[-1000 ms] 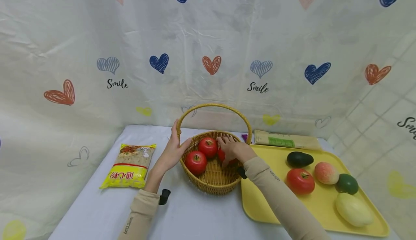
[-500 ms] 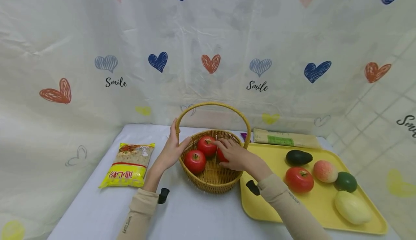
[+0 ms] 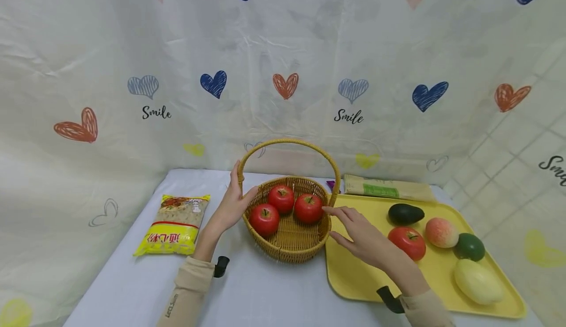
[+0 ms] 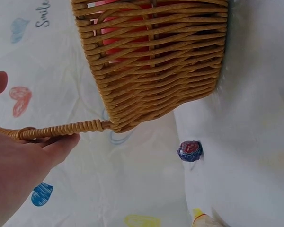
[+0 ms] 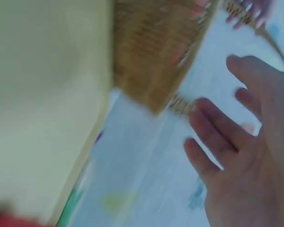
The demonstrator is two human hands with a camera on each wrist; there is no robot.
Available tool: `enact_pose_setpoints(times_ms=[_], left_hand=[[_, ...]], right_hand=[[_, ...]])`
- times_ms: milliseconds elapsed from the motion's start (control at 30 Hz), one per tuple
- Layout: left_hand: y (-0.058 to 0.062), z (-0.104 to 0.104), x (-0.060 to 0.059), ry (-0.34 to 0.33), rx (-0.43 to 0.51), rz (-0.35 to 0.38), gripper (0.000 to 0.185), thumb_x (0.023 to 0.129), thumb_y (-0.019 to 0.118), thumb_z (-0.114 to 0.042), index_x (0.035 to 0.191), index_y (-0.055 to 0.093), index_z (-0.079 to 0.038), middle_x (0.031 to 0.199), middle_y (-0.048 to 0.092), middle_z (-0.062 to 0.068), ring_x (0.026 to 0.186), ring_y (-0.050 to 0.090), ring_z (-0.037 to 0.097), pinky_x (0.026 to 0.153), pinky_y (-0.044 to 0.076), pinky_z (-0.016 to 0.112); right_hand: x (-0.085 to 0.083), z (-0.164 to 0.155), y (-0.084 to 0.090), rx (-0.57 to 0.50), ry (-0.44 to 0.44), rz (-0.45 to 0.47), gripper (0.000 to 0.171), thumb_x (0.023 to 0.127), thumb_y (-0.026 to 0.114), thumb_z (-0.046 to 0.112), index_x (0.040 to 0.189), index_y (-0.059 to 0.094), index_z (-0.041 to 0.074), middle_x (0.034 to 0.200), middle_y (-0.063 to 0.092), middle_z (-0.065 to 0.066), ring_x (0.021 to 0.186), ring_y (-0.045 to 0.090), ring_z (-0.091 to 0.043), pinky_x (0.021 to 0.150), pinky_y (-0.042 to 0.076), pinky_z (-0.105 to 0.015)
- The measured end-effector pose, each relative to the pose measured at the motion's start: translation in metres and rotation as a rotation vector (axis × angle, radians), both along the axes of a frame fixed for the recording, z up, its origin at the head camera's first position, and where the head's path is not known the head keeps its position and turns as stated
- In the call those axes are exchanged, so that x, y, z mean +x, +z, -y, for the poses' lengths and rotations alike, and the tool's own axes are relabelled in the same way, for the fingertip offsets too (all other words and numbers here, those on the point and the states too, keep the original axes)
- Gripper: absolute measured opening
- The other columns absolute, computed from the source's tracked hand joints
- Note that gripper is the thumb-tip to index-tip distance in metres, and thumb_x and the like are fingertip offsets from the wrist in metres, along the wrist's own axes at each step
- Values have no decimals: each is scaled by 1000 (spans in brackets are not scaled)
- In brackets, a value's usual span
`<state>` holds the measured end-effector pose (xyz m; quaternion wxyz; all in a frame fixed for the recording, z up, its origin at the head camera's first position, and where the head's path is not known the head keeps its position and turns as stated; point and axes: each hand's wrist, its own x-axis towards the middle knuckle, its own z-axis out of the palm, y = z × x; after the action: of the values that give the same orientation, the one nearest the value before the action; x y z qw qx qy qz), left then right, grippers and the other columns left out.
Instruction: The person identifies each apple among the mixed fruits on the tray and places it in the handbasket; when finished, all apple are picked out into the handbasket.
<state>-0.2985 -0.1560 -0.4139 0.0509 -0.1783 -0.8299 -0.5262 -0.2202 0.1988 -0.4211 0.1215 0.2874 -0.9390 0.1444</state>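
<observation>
white tablecloth under everything, heart-print "smile" curtain behind, tiled wall at 3 o'clock. wicker basket at centre, three red tomatoes inside. left hand curled round the handle base at basket's 9 o'clock. right hand fingers spread, empty, above yellow tray at basket's 3 o'clock. noodle bag at 9 o'clock.
</observation>
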Motion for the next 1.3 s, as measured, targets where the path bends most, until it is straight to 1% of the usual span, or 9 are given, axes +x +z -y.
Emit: enact_pose_setpoints(times_ms=[133, 200, 333, 467, 667, 833, 1000, 1200, 1300], left_hand=[[0, 2, 0, 8, -9, -5, 92, 106, 56, -36, 164, -13, -17, 173, -4, 18, 160, 11, 42, 127, 20, 61], [1, 3, 0, 13, -14, -9, 91, 107, 55, -33, 164, -14, -17, 173, -5, 18, 159, 10, 42, 126, 20, 62], [1, 5, 0, 15, -17, -14, 90, 107, 54, -31, 164, -14, -17, 173, -5, 19, 159, 11, 44, 126, 19, 62], [-1, 6, 0, 4, -13, -15, 90, 107, 53, -35, 164, -14, -16, 173, -4, 19, 159, 11, 45, 127, 18, 62], [-2, 4, 0, 1, -2, -10, 90, 107, 55, -33, 164, -13, -17, 173, -3, 19, 158, 15, 46, 126, 18, 62], [0, 2, 1, -4, -3, -4, 92, 107, 55, -31, 164, -14, -17, 173, -3, 19, 158, 15, 46, 126, 19, 62], [1, 0, 1, -10, 0, -6, 92, 106, 56, -30, 164, -15, -15, 173, -4, 19, 159, 12, 44, 127, 19, 61], [0, 0, 1, -10, 5, -7, 92, 107, 56, -30, 164, -14, -16, 173, -4, 20, 158, 15, 46, 126, 20, 63], [-1, 0, 1, -11, 1, -5, 92, 107, 55, -35, 164, -14, -18, 173, -4, 20, 157, 16, 47, 125, 21, 63]], right_hand=[[8, -43, -17, 32, -142, -145, 69, 92, 77, 26, 153, 45, 21, 135, 58, -15, 123, 56, -38, 101, 46, -60], [10, -65, -26, 67, -211, -179, 71, 90, 79, 28, 152, 46, 21, 141, 54, -21, 128, 50, -45, 104, 41, -64], [14, -99, -38, 93, -307, -154, 72, 87, 81, 31, 149, 48, 20, 150, 46, -26, 136, 39, -50, 107, 33, -69], [20, -117, -46, 94, -359, -73, 67, 89, 78, 37, 147, 50, 19, 152, 43, -26, 135, 39, -53, 104, 35, -73], [29, -125, -48, 103, -370, -11, 62, 92, 75, 41, 145, 53, 19, 151, 45, -24, 123, 51, -57, 88, 45, -76], [34, -127, -50, 87, -369, -4, 65, 90, 78, 39, 147, 51, 20, 146, 49, -26, 117, 55, -57, 85, 52, -69], [42, -129, -51, 87, -385, 23, 67, 88, 80, 40, 146, 52, 21, 141, 52, -25, 115, 55, -52, 73, 56, -62], [51, -129, -47, 106, -390, 71, 65, 86, 80, 44, 142, 56, 21, 137, 55, -23, 111, 56, -48, 69, 56, -59], [56, -130, -44, 95, -372, 93, 63, 84, 82, 44, 138, 60, 20, 133, 57, -18, 113, 56, -45, 73, 57, -58]])
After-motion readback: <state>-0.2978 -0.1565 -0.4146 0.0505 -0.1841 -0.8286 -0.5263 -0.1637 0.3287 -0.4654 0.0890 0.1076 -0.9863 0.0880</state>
